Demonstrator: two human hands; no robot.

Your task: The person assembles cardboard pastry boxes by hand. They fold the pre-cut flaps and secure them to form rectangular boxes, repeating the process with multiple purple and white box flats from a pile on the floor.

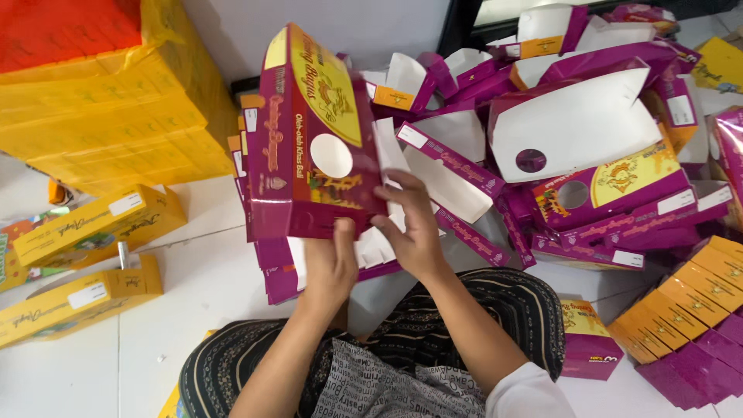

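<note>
I hold a magenta and yellow cardboard box (309, 131) with a round window upright in front of me. My left hand (331, 262) grips its lower edge from below. My right hand (414, 224) presses on the white end flap at the box's lower right corner. Beneath the box lies a stack of flat magenta box blanks (275, 271). My legs, in dark striped fabric (433, 325), are folded under my arms.
A heap of folded open magenta boxes (580, 131) fills the floor at the right. Flat orange and magenta blanks (689, 310) are stacked at lower right. Yellow boxes (93, 224) lie on the white floor at left, with a large yellow wrapped bundle (116, 101) behind.
</note>
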